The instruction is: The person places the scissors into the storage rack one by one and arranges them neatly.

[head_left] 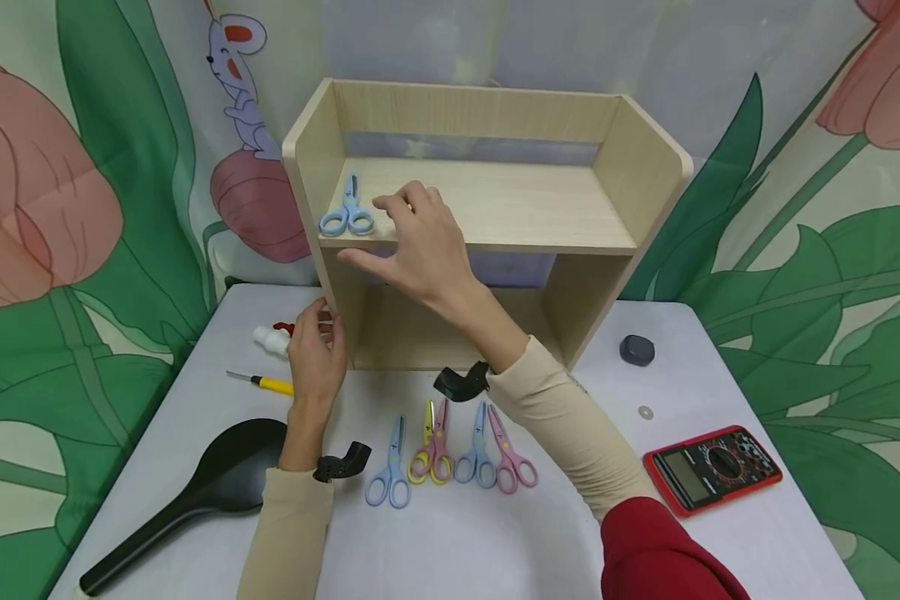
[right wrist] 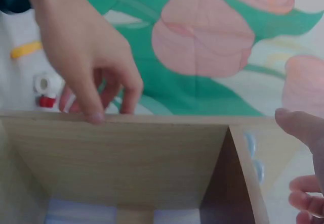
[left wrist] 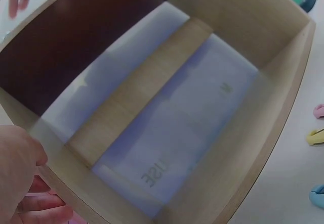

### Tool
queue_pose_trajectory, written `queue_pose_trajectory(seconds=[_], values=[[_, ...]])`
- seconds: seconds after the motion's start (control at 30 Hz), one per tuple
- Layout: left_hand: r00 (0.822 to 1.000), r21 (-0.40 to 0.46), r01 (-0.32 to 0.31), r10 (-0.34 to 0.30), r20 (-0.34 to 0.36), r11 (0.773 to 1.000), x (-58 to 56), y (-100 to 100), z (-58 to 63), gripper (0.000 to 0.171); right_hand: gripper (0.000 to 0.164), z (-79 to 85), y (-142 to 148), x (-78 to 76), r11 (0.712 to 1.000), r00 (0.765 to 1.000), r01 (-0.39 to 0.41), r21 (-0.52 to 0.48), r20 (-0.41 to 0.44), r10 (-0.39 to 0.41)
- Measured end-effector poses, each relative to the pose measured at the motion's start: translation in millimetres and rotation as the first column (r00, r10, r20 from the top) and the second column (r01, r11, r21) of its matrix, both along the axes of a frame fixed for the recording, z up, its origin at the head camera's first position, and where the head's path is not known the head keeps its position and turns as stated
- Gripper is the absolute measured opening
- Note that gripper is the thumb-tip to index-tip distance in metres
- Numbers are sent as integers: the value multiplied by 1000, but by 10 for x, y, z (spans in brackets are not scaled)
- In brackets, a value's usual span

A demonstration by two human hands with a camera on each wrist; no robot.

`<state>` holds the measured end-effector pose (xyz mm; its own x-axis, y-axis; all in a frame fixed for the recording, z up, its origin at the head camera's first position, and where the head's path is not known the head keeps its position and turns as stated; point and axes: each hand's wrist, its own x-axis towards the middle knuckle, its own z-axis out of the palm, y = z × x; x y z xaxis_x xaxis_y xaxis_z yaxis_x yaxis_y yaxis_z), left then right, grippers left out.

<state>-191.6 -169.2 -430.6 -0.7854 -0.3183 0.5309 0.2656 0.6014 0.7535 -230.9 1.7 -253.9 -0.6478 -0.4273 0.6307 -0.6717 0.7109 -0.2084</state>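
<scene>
A light wooden desk shelf stands on the white table. Its left side panel's front edge is pinched by my left hand; in the right wrist view that hand's thumb lies over the edge and the fingers sit outside. On the upper board, at the left, lie blue-handled scissors with the blades pointing back. Just right of them hovers my right hand, fingers bent loosely and thumb spread apart, holding nothing. Before the shelf lie more scissors: blue, yellow, pink, blue and pink.
On the left are a black ladle-like scoop, a yellow-handled screwdriver and a white bottle with a red cap. To the right lie a red multimeter, a dark rounded block and a small grey disc. Floral fabric hangs behind.
</scene>
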Motion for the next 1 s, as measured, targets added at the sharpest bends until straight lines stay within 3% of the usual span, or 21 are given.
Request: queue_pose_trajectory(seconds=[0.13,0.23,0.43,0.63,0.8,1.0], values=[[1000,-1,3,-3,-12,1000,-19,-17,26,40,76,-223,206,200,996,992,-72,-53,-111,65],[1000,-3,4,-4,-23,1000,-26,-32,46,39,80,-453,328,355,994,991,-91,-60,-107,85],[1000,13,2,-2,-9,1000,-27,-53,87,40,91,-951,519,649,999,991,-42,-12,126,43],[1000,35,18,-18,5,999,-20,-50,68,39,105,-1467,653,914,998,929,38,60,366,-57],[999,33,31,-32,39,999,4,-18,33,40,105,-1839,724,1131,980,888,100,171,429,-165],[998,26,23,-24,52,999,23,-5,36,40,100,-2119,719,1272,935,867,135,329,417,-272]])
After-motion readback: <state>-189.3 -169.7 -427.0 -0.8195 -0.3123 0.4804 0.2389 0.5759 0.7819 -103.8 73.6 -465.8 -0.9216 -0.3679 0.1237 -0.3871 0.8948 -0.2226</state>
